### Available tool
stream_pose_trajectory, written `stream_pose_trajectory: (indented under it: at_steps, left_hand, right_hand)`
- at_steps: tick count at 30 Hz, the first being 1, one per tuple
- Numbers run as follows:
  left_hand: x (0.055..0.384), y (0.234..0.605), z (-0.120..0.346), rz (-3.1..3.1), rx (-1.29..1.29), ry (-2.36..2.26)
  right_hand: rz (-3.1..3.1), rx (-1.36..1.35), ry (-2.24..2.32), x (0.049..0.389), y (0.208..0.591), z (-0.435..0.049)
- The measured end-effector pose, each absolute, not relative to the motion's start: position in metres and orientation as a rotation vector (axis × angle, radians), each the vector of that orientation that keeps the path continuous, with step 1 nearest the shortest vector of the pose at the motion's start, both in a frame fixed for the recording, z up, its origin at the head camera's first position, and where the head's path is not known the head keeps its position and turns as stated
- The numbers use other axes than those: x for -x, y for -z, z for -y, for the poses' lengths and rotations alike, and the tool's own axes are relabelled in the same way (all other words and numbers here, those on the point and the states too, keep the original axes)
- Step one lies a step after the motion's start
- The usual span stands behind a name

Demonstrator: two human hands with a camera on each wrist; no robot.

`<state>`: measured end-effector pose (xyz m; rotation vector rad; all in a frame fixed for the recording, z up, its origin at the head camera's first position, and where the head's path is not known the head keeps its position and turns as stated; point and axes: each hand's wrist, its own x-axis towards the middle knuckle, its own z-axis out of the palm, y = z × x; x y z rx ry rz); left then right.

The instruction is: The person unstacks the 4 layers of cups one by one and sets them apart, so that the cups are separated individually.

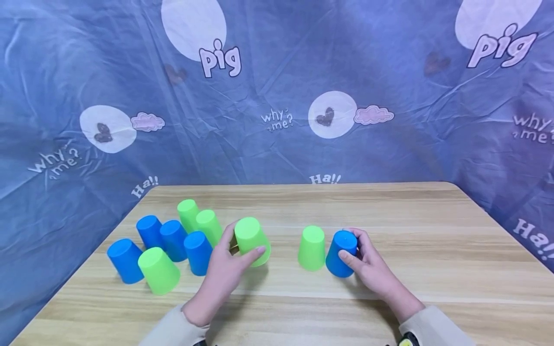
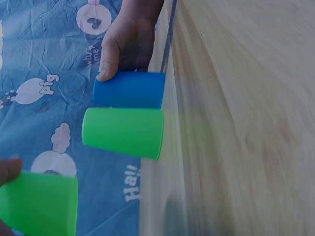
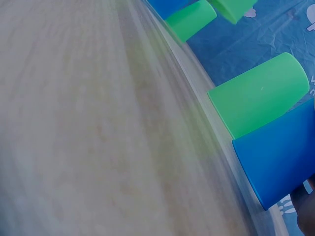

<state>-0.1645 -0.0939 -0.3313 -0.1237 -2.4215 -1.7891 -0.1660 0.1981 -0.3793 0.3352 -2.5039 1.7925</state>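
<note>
In the head view my left hand (image 1: 226, 269) grips a green cup (image 1: 251, 240), upside down and lifted a little off the table. My right hand (image 1: 371, 269) holds an upside-down blue cup (image 1: 342, 253) between thumb and fingers, low at the table. Just left of that blue cup stands another green cup (image 1: 311, 249), untouched by either hand. The left wrist view shows this standing green cup (image 2: 123, 132) close beside the blue cup (image 2: 130, 90). In the right wrist view the blue cup (image 3: 280, 152) hides part of the right hand.
Left of my left hand several upside-down cups stand grouped, among them a near green cup (image 1: 159, 271), a blue cup (image 1: 125, 261) at the outer side and a far green cup (image 1: 188, 215). The wooden table (image 1: 277, 312) ends at a blue printed cloth (image 1: 268, 154) behind.
</note>
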Motion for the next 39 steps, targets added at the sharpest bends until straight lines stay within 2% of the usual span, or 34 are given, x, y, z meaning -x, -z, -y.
stream_pose_trajectory:
  at_steps: [6, 14, 29, 39]
  left_hand:
    - [0.159, 0.324, 0.107, 2.391, 0.223, 1.567]
    - [0.156, 0.319, 0.127, 2.349, 0.226, 1.335]
    - [0.151, 0.31, 0.161, 2.045, 0.107, 1.086]
    - [0.145, 0.306, 0.192, 1.912, -0.114, 1.1]
  right_hand:
    - [2.497, -0.338, -1.797, 0.166, 0.38, -0.198]
    - [2.506, -0.334, -1.783, 0.166, 0.38, -0.198]
    - [2.483, -0.34, -1.786, 0.166, 0.382, -0.197]
    - [2.467, -0.358, -1.777, 0.166, 0.382, -0.197]
